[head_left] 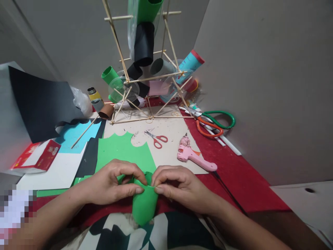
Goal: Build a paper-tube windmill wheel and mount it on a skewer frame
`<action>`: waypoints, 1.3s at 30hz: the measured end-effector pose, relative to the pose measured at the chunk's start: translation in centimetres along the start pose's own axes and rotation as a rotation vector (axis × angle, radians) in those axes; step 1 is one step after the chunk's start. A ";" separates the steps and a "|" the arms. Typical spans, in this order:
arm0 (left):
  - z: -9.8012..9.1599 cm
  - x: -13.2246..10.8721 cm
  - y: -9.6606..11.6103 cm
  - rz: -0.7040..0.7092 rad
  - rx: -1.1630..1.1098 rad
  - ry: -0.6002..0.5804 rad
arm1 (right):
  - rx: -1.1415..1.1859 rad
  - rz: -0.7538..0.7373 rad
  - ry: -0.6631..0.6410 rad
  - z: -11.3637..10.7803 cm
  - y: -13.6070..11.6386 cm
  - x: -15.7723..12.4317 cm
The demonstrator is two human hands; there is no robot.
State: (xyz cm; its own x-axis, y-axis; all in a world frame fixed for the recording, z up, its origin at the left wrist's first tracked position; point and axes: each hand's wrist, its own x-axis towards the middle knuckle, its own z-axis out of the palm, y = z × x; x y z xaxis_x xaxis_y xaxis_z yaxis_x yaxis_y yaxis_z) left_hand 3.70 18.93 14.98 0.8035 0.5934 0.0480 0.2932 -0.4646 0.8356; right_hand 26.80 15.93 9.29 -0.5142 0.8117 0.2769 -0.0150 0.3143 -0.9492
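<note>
A green foam tube (145,206) is held upright near the table's front edge, just above my lap. My left hand (117,182) pinches its upper rim from the left, thumb outside and fingertips at the opening. On the other side my right hand (179,185) pinches the same rim, thumb against the outside. Beyond the hands lies a green foam sheet (125,151) with scalloped cut-outs along its far edge. Small red-handled scissors (156,139) rest on the pale board (169,156), and a pink glue gun (194,158) lies to their right.
A wooden stick frame (153,117) carrying coloured tubes and clear plastic discs stands at the back. Large scissors with green and orange handles (213,121) lie at right. A red box (39,156), blue sheet (80,135) and black sheet (44,104) are at left.
</note>
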 end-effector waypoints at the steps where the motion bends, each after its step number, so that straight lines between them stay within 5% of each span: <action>1: 0.1 0.0 0.1 0.007 -0.012 -0.001 | -0.005 -0.010 0.001 0.2 0.0 0.0; 19: 0.0 0.1 -1.5 -0.120 -0.064 -0.076 | -0.050 -0.132 -0.025 0.2 0.1 -0.5; 28: 0.0 0.3 -2.4 -0.235 -0.352 -0.157 | 0.018 -0.150 -0.014 0.1 0.3 -0.5; 35: 0.5 -0.2 -1.0 -0.215 -0.339 -0.015 | 0.019 -0.051 0.032 -0.1 0.2 -0.8; 39: 0.9 -0.5 -0.6 -0.230 -0.269 -0.042 | 0.049 0.040 0.006 0.2 0.2 -0.8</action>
State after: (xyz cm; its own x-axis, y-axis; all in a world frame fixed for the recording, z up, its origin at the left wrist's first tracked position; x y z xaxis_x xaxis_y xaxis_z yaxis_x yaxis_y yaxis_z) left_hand 3.56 18.31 13.98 0.7547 0.6320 -0.1758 0.3263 -0.1292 0.9364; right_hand 27.00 15.23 8.83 -0.5105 0.8259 0.2393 -0.0363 0.2573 -0.9657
